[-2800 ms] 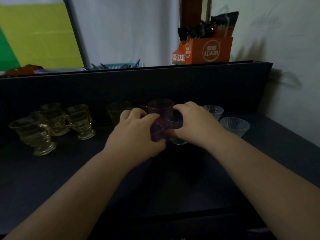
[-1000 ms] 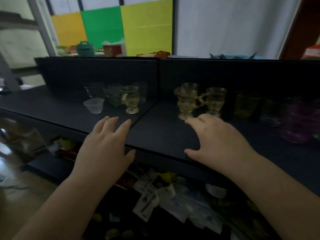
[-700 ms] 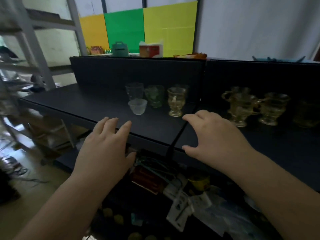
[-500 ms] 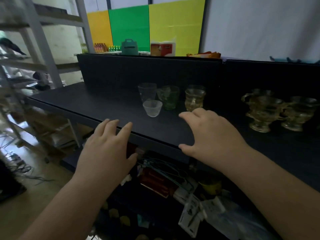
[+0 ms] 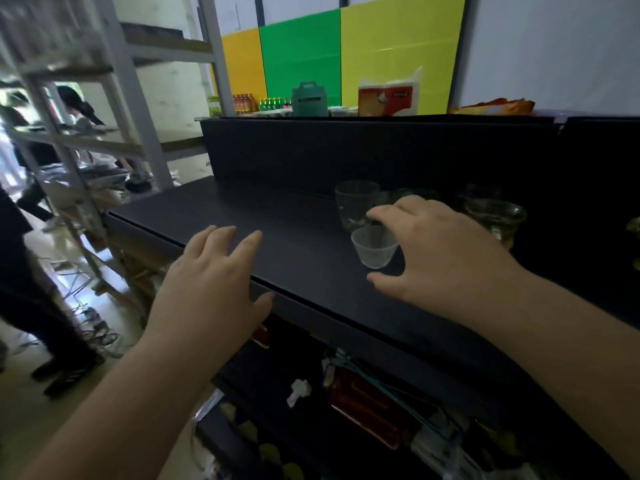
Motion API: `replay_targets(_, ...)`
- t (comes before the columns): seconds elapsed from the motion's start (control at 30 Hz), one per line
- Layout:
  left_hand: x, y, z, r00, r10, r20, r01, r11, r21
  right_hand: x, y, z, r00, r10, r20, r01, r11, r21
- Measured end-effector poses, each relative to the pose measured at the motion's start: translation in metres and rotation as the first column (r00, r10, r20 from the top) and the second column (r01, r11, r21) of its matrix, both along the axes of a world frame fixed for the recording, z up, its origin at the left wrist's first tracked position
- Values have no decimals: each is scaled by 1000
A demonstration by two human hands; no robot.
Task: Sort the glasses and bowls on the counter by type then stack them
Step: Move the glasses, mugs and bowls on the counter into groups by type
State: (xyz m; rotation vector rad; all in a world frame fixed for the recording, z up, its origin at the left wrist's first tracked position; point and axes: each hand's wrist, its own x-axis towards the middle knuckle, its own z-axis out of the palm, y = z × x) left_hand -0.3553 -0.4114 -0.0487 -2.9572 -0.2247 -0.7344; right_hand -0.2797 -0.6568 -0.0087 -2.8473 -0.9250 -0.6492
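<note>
pale bare skin of the right hand (image 5: 446, 258) arches over the dark counter (image 5: 304, 271), fingers spread and loosely bent, thumb out below, holding nothing; its fingertips reach the far rim of a small clear bowl (image 5: 374, 247), though whether they touch it cannot be told. the left hand (image 5: 211, 289) hovers flat at the counter's front edge, fingers straight and a little apart, thumb out to the side, empty. just behind the small clear bowl stands a clear tumbler (image 5: 356, 206), upright, close to the black back panel (image 5: 346, 150). to the right of the right hand an amber glass (image 5: 495, 218) stands partly hidden behind the knuckles. on top of the back panel sit a green box (image 5: 310, 98) and a red and white carton (image 5: 389, 97). at far left a metal shelving frame (image 5: 86, 140) is blurred.
</note>
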Motion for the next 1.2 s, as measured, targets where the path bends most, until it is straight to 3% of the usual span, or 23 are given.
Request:
replay_targets(0.23,58,37,-7,991,-131,33,133,987,-94,36,37,5,999,-52,-6,52,997,49)
replay_targets(0.47,137,75,-4,935,-354,-6,347,921,-179,60,72,-4,960,-279,4,278,956,93)
replay_targets(0.63,185,84,4,864,-503,-23,488,847,-211,65,95,-9,903,-428,-25,428,898,100)
replay_targets(0.87,235,44,26,689,-725,-3,698,665,-265,56,105,-14,802,-593,-72,598,797,84)
replay_targets(0.97,260,14,30,682,-732,9,710,659,-248,52,102,-13,774,-627,-86,632,770,82)
replay_targets(1.2,283,-11,28,686,-718,-119,672,688,-273,47,100,-15,732,-675,-91,681,727,86)
